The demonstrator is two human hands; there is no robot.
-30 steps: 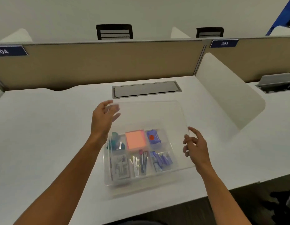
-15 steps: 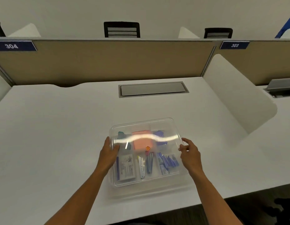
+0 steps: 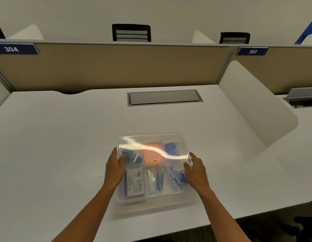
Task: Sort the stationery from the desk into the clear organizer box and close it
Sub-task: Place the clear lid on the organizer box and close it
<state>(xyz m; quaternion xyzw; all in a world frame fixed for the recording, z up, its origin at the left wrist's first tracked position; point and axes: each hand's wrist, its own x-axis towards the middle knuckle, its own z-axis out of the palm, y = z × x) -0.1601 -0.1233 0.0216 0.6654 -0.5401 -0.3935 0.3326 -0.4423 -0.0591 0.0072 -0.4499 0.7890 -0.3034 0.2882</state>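
Left hand [image 3: 115, 169] grips the left edge of the clear lid [image 3: 152, 142], thumb curled on top, fingers down the side. Right hand [image 3: 195, 170] mirrors it on the right edge, thumb on top. Lid sits over the clear organizer box [image 3: 151, 198], near the front edge of the white desk [image 3: 64, 137]; can't tell if it's fully seated. Through the lid: orange sticky notes [image 3: 151, 152] back middle, blue item [image 3: 171, 149] back right, teal item [image 3: 129, 157] back left, printed packet [image 3: 135, 183] front left, staplers [image 3: 156, 180] front middle. Grey cable hatch [image 3: 164, 97] well behind the box.
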